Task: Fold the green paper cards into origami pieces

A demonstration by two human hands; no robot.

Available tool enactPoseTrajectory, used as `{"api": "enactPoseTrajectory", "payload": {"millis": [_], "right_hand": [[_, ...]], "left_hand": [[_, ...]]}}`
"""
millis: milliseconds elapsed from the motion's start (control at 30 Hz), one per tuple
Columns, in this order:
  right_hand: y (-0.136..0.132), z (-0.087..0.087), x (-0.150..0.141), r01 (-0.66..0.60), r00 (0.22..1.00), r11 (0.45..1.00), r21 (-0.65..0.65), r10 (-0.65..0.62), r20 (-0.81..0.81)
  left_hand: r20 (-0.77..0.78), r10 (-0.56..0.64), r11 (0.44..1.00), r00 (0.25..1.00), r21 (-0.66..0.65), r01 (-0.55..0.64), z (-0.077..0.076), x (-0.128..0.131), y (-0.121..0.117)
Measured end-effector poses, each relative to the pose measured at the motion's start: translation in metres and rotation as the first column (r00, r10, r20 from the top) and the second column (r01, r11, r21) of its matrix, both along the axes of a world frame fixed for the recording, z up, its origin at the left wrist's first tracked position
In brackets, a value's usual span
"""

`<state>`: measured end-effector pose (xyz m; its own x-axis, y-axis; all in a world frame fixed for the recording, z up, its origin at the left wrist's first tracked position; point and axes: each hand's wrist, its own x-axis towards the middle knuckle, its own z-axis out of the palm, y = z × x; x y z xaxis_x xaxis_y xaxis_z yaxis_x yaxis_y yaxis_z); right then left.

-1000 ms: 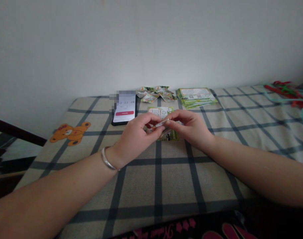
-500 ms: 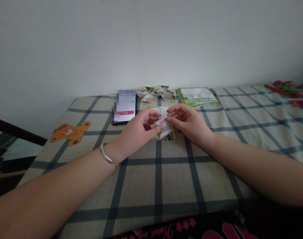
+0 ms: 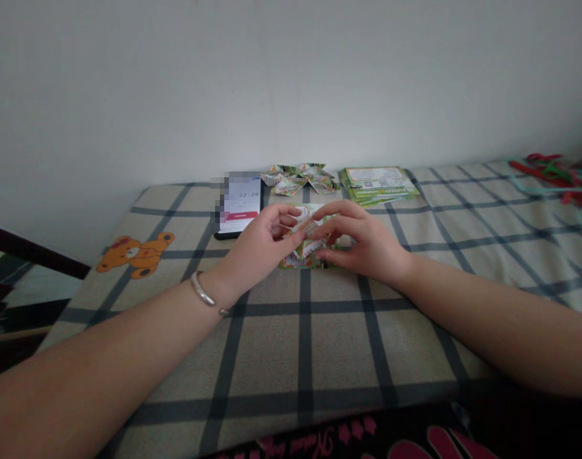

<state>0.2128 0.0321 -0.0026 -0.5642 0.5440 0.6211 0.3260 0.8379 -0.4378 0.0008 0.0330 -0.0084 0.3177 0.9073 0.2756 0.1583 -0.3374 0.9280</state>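
Beyond the left hand (image 3: 264, 245) lies a lit phone (image 3: 240, 203).

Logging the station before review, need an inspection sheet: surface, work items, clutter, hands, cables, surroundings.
Surface: checked tablecloth, wrinkled at the right.
Work items: folded paper between the hands, above a printed sheet; folded pieces near the wall; printed stack to their right.
Clutter: phone left of the folded pieces; orange bear figure at the left.
Left hand: thumb and fingers on the folded paper.
Right hand: fingers spread beside it; contact unclear.
Cables: nothing seen for certain; blurred coloured strands at far right, type unclear.
Surroundings: pale wall behind; black-and-pink item at the near edge.
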Motion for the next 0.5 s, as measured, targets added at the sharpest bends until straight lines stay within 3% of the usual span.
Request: {"api": "enactPoseTrajectory", "payload": {"millis": [100,233,367,500], "right_hand": [[-0.0008,0.0017,0.0002,-0.003,0.991,0.994,0.109,-0.012,0.135],[-0.0027,0.0032,-0.0002,0.032,0.977,0.990,0.136,-0.059,0.205],[-0.0017,0.0043,0.0014,0.122,0.972,0.989,0.079,-0.135,0.193],[0.0024,0.0047,0.0053,0.193,0.969,0.981,0.017,-0.194,0.156]], "left_hand": [[-0.035,0.039,0.999,0.999,0.013,-0.038,-0.0033,-0.0014,0.0010],[-0.035,0.029,1.000,0.999,-0.008,-0.029,-0.0010,-0.0015,-0.0003],[-0.087,0.005,1.000,0.996,-0.027,-0.007,0.0045,-0.0015,-0.0012],[-0.072,-0.052,0.999,0.996,-0.017,0.051,-0.0003,-0.0039,0.0019]]}}
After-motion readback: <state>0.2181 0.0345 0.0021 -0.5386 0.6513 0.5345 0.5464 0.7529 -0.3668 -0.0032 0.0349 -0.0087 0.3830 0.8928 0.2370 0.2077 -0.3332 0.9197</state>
